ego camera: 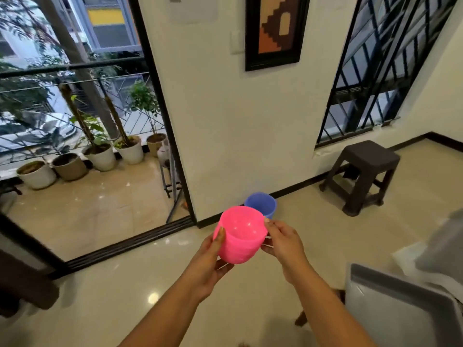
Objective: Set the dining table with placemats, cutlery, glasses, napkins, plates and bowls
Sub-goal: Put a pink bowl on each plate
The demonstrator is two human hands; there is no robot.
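Head camera looks down: left hand (210,256) grips the ribbed pink plastic cup (240,235), thumb curled over its rim, in the air above the glossy beige tiled floor (150,284). Right hand (281,242) pinches the cup's other side (a round blue plastic cup (261,204) shows just behind).

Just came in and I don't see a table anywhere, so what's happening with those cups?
A person stands on the tiled floor holding two plastic cups out in front. The left hand grips the pink cup round its side. The right hand holds the blue cup, which sits just behind the pink one and is mostly hidden. No dining table shows in this view; a dark stool stands by the wall.
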